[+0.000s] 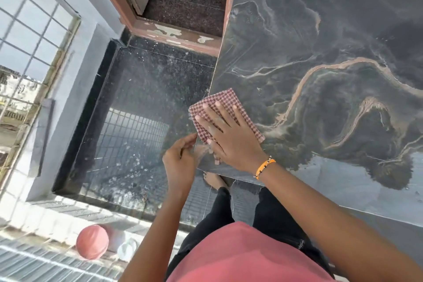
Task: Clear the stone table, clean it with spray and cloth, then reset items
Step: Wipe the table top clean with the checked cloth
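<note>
Right hand (pixel 225 135) flat with fingers spread, pressing checked cloth (pixel 225 114) onto stone table (pixel 332 64) corner, left hand (pixel 180 158) loosely cupped, holding nothing, just beside table edge

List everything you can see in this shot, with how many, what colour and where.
stone table: one, dark grey with tan veins, right side.
cloth: one, red and white checked, flat on the table's left edge.
bowls: a pink one and white ones, count unclear, on the floor, lower left.
window grille: one, pale bars, far left.
door frame: one, brown with peeling paint, top centre.
wristband: one, orange, on the right wrist.
right hand: fingers spread, pressing the cloth.
left hand: loosely curled beside the table's edge, empty.
</note>
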The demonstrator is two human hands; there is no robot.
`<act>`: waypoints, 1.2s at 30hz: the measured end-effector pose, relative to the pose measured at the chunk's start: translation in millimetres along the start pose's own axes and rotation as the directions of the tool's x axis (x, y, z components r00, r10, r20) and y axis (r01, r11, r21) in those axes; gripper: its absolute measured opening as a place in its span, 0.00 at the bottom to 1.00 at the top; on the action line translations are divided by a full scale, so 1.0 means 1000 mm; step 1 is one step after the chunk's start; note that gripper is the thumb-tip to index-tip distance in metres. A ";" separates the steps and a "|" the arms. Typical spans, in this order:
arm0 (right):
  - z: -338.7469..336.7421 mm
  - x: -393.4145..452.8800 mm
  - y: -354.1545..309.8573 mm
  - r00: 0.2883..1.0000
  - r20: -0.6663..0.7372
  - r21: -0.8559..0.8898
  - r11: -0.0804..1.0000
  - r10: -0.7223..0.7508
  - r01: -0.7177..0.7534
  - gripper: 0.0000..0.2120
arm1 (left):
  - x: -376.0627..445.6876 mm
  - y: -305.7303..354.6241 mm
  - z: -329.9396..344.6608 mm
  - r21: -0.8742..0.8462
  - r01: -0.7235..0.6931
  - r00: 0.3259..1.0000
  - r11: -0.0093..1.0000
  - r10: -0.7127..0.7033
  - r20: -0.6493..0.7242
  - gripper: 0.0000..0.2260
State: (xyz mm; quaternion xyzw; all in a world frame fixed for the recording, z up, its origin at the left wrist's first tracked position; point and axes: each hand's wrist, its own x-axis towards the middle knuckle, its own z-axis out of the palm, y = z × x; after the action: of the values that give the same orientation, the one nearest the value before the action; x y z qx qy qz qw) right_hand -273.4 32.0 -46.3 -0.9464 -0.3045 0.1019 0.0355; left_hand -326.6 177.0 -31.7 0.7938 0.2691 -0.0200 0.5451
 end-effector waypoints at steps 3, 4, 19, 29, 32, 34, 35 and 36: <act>-0.002 -0.010 0.039 0.998 -0.012 -0.031 0.998 0.058 -0.058 0.27 | -0.001 -0.003 -0.003 -0.026 0.032 0.999 0.999 -0.031 0.034 0.19; -0.005 -0.009 0.056 0.989 -0.025 -0.016 0.989 0.145 -0.145 0.27 | -0.002 -0.004 -0.004 -0.036 0.042 0.998 0.998 -0.040 0.045 0.18; 0.003 -0.012 -0.015 0.879 -0.033 0.077 0.878 0.477 -0.473 0.28 | -0.009 -0.016 -0.016 -0.356 0.279 0.958 0.892 -0.234 0.165 0.17; 0.015 -0.035 -0.064 0.997 -0.004 -0.037 0.996 -0.080 0.080 0.28 | -0.027 -0.035 -0.015 -0.580 0.451 0.890 0.678 -0.393 0.233 0.18; 0.015 -0.059 -0.034 0.999 -0.009 0.002 0.999 -0.033 0.033 0.29 | -0.036 -0.035 -0.012 -0.633 0.475 0.872 0.611 -0.421 0.249 0.18; 0.015 -0.076 -0.008 0.998 -0.005 0.011 0.998 0.056 -0.056 0.28 | -0.040 -0.035 -0.013 -0.625 0.466 0.878 0.626 -0.415 0.239 0.20; 0.015 -0.086 0.007 0.993 -0.011 0.009 0.993 0.115 -0.115 0.28 | -0.043 -0.034 -0.013 -0.620 0.453 0.885 0.640 -0.404 0.230 0.21; 0.015 -0.095 0.023 0.983 -0.016 0.007 0.983 0.183 -0.183 0.28 | -0.044 -0.033 -0.013 -0.619 0.441 0.892 0.650 -0.394 0.223 0.21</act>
State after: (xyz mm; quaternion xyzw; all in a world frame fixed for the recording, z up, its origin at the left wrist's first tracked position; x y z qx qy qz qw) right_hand -339.0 -42.3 -47.3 -0.9710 -0.2158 0.0978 0.0310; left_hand -382.6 179.3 -40.3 0.4673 0.4152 -0.0764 0.7768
